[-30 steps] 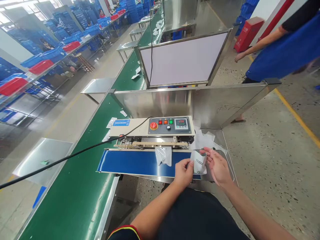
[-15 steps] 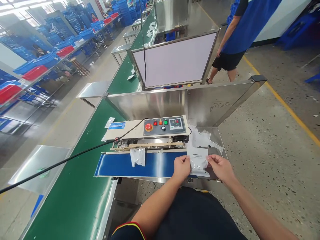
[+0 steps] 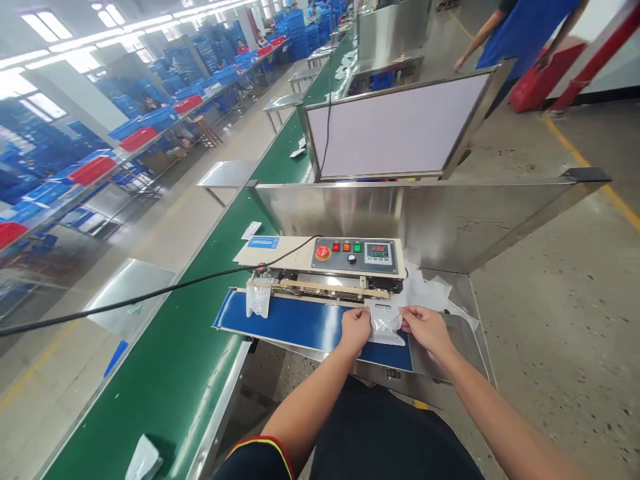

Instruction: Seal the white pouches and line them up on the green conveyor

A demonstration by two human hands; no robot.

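A white plastic pouch (image 3: 385,321) is held by its two side edges at the right end of a band sealing machine (image 3: 280,257). My left hand (image 3: 356,330) pinches its left edge, and my right hand (image 3: 426,329) pinches the right one. The pouch's top edge lies against the machine's sealing slot; its lower part rests over the blue conveyor belt (image 3: 300,323). Another white pouch (image 3: 259,300) hangs from the slot at the machine's left end. More white pouches (image 3: 433,293) lie in a loose pile behind my right hand.
A long green conveyor (image 3: 165,363) runs along the left, with a pouch (image 3: 143,459) near its bottom end. A steel partition (image 3: 345,207) stands behind the machine. A black cable (image 3: 165,290) crosses in front. A person in blue (image 3: 530,30) is at the upper right.
The pouch in my hands has moved up to the sealing slot. The other pouch has travelled left along the machine. The camera view has shifted, and a pouch now shows on the green conveyor.
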